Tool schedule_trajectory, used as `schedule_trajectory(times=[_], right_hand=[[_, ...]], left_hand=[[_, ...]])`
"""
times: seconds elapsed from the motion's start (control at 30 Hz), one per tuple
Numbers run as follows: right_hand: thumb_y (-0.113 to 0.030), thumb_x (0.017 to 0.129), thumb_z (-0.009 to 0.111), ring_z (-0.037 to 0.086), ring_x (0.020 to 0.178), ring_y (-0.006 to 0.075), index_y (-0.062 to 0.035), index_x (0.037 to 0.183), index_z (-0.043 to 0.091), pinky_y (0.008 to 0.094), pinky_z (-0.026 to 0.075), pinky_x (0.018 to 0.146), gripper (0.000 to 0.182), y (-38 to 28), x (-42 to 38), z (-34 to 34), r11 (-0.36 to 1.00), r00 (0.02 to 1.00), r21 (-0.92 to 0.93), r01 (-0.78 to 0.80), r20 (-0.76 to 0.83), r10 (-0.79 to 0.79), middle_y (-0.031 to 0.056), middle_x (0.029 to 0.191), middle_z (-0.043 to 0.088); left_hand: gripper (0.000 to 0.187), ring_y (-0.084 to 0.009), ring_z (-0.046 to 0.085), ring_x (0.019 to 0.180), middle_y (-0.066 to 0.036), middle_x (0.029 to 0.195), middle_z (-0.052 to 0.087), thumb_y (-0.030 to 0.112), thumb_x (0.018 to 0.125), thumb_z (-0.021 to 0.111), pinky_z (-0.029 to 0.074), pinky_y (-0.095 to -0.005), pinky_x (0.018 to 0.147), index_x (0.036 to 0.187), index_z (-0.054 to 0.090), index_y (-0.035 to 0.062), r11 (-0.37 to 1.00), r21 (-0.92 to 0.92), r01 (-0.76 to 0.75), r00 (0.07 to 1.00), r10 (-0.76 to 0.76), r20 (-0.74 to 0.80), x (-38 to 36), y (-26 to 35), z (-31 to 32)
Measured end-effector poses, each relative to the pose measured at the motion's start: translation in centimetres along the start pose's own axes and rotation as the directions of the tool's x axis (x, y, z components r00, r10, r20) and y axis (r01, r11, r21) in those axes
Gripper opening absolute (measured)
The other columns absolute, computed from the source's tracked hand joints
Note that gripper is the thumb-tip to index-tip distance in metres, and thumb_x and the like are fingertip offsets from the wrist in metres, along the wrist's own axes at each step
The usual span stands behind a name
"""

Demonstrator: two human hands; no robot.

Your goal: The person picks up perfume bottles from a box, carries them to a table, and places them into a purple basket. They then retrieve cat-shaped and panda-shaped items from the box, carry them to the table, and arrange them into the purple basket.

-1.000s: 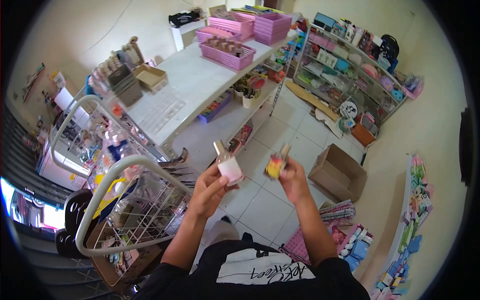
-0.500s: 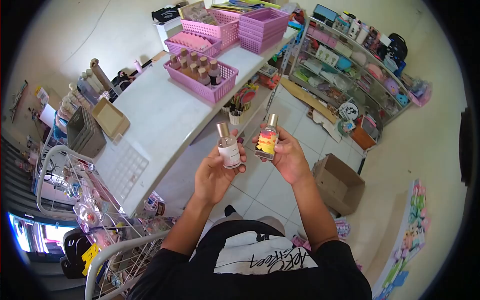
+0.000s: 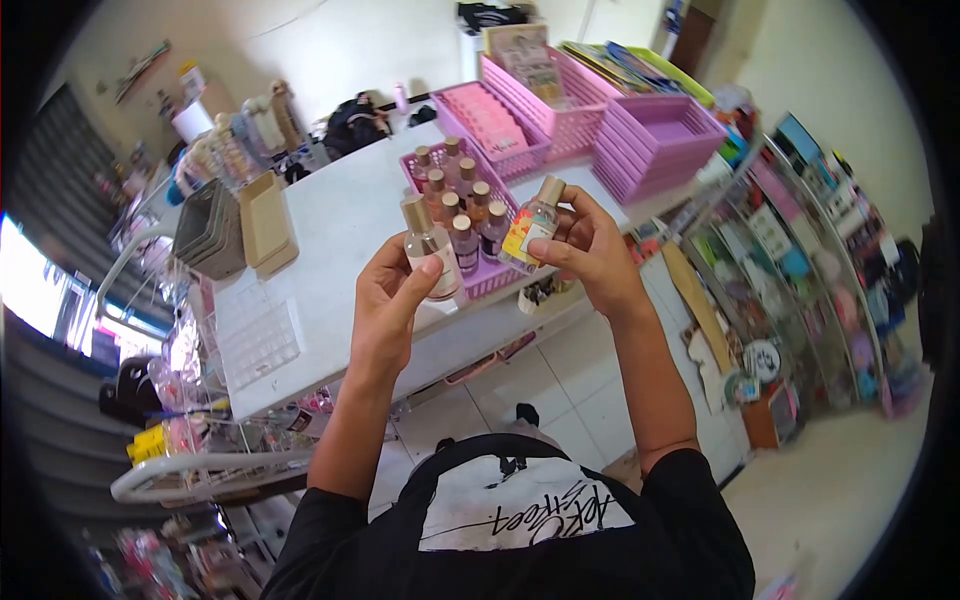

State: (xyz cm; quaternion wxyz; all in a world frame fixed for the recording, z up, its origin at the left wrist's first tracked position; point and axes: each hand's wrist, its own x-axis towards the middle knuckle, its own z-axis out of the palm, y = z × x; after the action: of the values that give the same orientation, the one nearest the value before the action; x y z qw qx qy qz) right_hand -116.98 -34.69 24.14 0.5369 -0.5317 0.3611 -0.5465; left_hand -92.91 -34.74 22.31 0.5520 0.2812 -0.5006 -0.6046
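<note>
My left hand (image 3: 392, 290) is closed around a clear glass bottle with a gold cap and a pale label (image 3: 432, 262), held tilted over the table's front edge. In my right hand (image 3: 590, 245) is a second gold-capped bottle, with a yellow and red label (image 3: 529, 228), leaning to the right. Behind and between both hands stands a purple basket (image 3: 490, 283) holding several gold-capped bottles. The right-hand bottle overlaps the basket's right side in view; whether they touch I cannot tell.
On the white table (image 3: 340, 225) are beige trays (image 3: 268, 225), grey baskets (image 3: 208, 230), a clear compartment tray (image 3: 258, 340), a basket of pink packets (image 3: 487, 120) and stacked purple baskets (image 3: 655, 145). A glass shelf rack (image 3: 800, 270) stands at the right.
The view has turned and come nearer the table. Both hands, still holding their bottles, are now in front of the bottle basket instead of over the floor. The right-hand bottle leans more.
</note>
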Motion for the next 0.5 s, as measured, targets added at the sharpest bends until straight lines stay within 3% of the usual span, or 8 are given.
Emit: schedule_trajectory(times=[0.1,0.2,0.33,0.43,0.5], right_hand=[[-0.010,0.078,0.079,0.065,0.095,0.0147,-0.0006,0.124,0.049,0.0289,0.053,0.085,0.056,0.1,3.0,-1.5,1.000,0.994,-0.013,-0.014,0.106,0.015,0.0108,0.106,0.066],[-0.010,0.077,0.080,0.064,0.096,0.0151,-0.0005,0.120,0.052,0.0284,0.052,0.085,0.052,0.7,4.9,-2.7,0.999,0.983,-0.020,-0.029,0.182,0.032,0.0103,0.104,0.066],[-0.012,0.075,0.081,0.065,0.092,0.0147,-0.0030,0.113,0.057,0.0300,0.051,0.082,0.046,1.0,6.7,-4.5,0.980,0.933,-0.160,0.117,0.357,-0.053,0.0072,0.102,0.067],[-0.014,0.074,0.082,0.064,0.090,0.0133,-0.0037,0.114,0.058,0.0310,0.051,0.083,0.047,0.7,7.3,-5.0,0.935,0.896,-0.291,0.204,0.440,-0.058,0.0052,0.100,0.066],[-0.015,0.074,0.082,0.063,0.089,0.0125,-0.0036,0.116,0.057,0.0314,0.050,0.085,0.051,0.5,7.4,-5.0,0.899,0.879,-0.367,0.239,0.475,-0.040,0.0043,0.099,0.066]], left_hand=[[0.041,-0.0168,0.060,0.107,-0.012,0.115,0.063,0.010,0.089,0.068,0.047,-0.0333,0.094,0.125,0.054,-0.0035,0.987,0.115,-0.110,0.990,0.119,-0.071,1.2,-0.4,1.0],[0.042,-0.0190,0.062,0.108,-0.014,0.117,0.062,0.004,0.087,0.070,0.048,-0.0337,0.096,0.125,0.053,-0.0052,0.956,0.264,-0.126,0.982,0.159,-0.107,1.5,-0.9,1.8],[0.043,-0.0197,0.063,0.107,-0.013,0.116,0.063,0.002,0.087,0.070,0.049,-0.0322,0.096,0.126,0.052,-0.0054,0.931,0.348,-0.109,0.973,0.171,-0.153,1.4,-1.3,3.0],[0.042,-0.0205,0.063,0.106,-0.012,0.112,0.065,0.005,0.083,0.073,0.048,-0.0340,0.095,0.121,0.057,-0.0028,0.840,0.518,-0.160,0.965,0.243,-0.096,1.5,-1.1,3.0],[0.041,-0.0233,0.063,0.105,-0.011,0.105,0.066,0.008,0.078,0.077,0.047,-0.0375,0.094,0.115,0.062,-0.0004,0.530,0.835,-0.146,0.968,0.250,0.011,1.5,-0.2,3.1]])
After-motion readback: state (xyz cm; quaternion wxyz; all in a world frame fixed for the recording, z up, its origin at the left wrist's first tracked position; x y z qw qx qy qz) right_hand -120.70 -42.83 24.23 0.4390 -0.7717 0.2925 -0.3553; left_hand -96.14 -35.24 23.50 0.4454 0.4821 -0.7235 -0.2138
